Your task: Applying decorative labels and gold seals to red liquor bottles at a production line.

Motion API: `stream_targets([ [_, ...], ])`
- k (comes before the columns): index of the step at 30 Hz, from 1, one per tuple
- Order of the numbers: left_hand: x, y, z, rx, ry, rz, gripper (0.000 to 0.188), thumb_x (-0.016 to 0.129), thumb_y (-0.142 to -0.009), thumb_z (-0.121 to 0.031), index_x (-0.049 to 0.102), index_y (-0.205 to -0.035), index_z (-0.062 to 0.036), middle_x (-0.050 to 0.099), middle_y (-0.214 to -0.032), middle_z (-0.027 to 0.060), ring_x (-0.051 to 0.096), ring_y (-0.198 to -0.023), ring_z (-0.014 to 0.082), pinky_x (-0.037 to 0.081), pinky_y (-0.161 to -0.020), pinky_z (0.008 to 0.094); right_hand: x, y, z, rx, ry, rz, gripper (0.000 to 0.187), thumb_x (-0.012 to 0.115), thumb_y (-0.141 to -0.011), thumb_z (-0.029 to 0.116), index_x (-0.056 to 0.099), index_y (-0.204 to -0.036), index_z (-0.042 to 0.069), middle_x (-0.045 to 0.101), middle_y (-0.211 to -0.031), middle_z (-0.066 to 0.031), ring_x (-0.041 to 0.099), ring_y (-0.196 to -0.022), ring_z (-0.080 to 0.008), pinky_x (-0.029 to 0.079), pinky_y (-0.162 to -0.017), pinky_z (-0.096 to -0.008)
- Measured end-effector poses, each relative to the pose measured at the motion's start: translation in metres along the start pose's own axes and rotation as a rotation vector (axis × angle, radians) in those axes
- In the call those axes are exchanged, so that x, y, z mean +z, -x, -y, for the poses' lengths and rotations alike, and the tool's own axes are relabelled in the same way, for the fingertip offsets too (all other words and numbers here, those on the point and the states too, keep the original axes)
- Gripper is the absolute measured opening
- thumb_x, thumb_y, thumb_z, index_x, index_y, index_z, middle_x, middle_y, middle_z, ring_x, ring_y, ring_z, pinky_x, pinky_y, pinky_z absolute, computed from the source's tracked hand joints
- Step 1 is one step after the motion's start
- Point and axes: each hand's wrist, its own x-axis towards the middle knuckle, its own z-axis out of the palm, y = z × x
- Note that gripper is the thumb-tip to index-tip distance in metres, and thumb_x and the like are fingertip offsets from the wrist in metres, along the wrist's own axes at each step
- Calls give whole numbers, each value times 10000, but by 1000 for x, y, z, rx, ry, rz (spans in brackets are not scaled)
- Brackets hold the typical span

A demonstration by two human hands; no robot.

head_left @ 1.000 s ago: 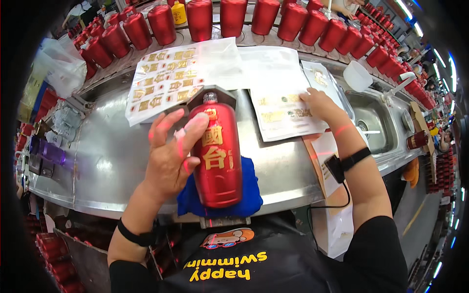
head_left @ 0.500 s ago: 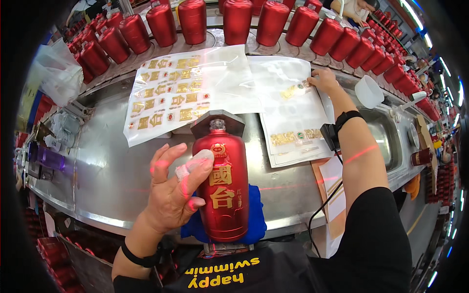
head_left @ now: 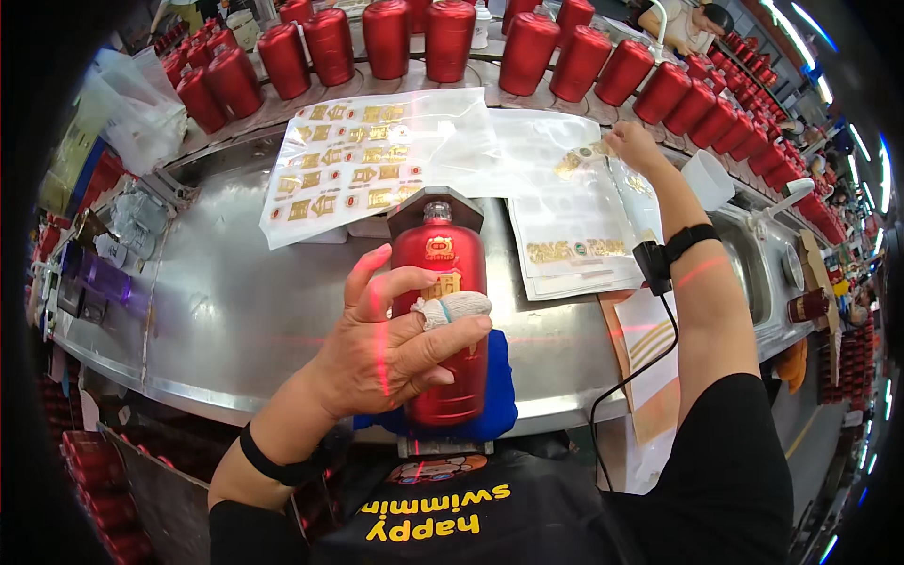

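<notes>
My left hand (head_left: 391, 344) grips a glossy red bottle (head_left: 441, 282) with gold marks, held upright over a blue pad (head_left: 497, 395) at the near edge of the steel table (head_left: 235, 311). One finger of that hand is wrapped in white tape. My right hand (head_left: 633, 146) reaches far forward and touches gold stickers on a clear sheet (head_left: 574, 202) lying on the table. Its wrist wears a black band with a cable running down. A second sheet of gold stickers (head_left: 353, 169) lies to the left of it.
Rows of red bottles (head_left: 452, 38) line a conveyor behind the table and curve off to the right. A white cup (head_left: 706, 179) stands beside a sink (head_left: 753, 273) on the right. Plastic bags (head_left: 132, 108) lie at far left.
My right hand has moved farther forward onto the gold stickers. My left hand has wrapped round the bottle and turned it, so the large gold label faces away.
</notes>
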Motion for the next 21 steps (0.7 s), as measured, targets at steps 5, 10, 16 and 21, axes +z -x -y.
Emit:
stream_targets([
  [5,-7,-5,-4,-89,214,-144,294,565,-906,-252,634,-1172,-147,655,-923,9,452,-1071,250,268,-1041,418,-47,51,74,-275,-6,26,236,617,-863,246,639,-862,12,586,-940,-155,580,-895,-297,456,-769,-364],
  [10,-15,-49,6,-385,368,-241,438,582,-862,-183,531,-1277,-52,555,-1169,166,447,-1115,294,324,-1013,396,-83,120,176,-795,-160,-38,141,629,-868,123,564,-863,-2,546,-920,-129,563,-881,-300,457,-755,-374],
  [16,-25,-77,3,-426,499,-103,229,613,-878,-237,618,-1016,-55,526,-1117,133,458,-1101,248,340,-978,350,-117,186,242,-995,-238,-99,164,648,-862,120,531,-839,8,552,-937,-122,560,-891,-316,460,-760,-380],
  [21,-32,-52,-22,-418,1035,-75,136,593,-899,-147,592,-882,-12,592,-859,34,543,-836,108,446,-780,279,-109,209,213,-848,-541,30,292,529,-971,267,614,-1031,-5,567,-1086,-104,543,-1010,-203,418,-888,-321],
])
